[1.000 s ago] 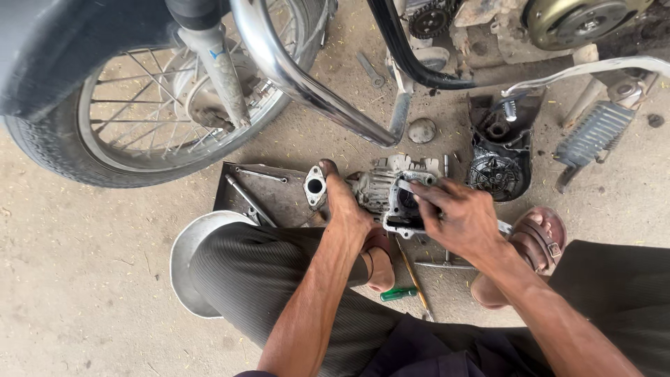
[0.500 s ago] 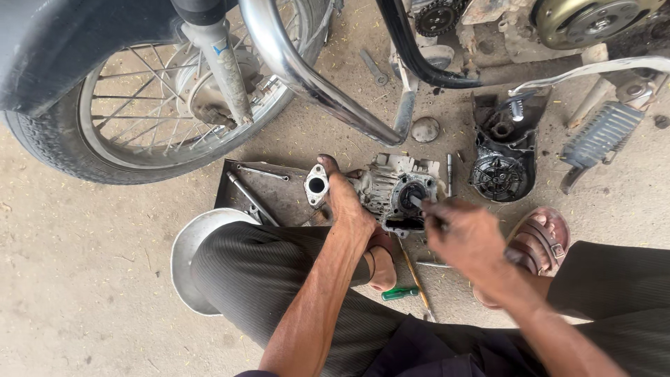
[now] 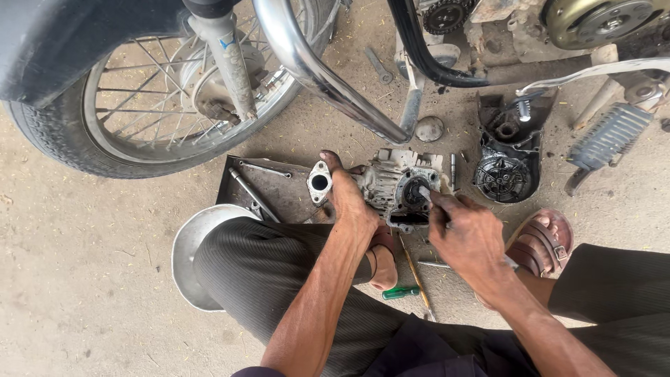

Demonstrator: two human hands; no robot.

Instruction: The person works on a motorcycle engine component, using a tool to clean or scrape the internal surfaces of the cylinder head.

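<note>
Engine casting (image 3: 391,183) lies gripped by the left hand (image 3: 349,199), right hand (image 3: 464,234) fingers pinching a small metal piece (image 3: 424,193) at its bore.

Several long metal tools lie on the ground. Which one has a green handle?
The screwdriver between the person's legs, just below the left hand: its handle end is green. The wrenches on the flat tray and the wrench under the motorcycle are bare metal.

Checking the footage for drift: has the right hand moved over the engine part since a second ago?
Yes. The right hand slid off the engine part, back toward the sandal.
</note>
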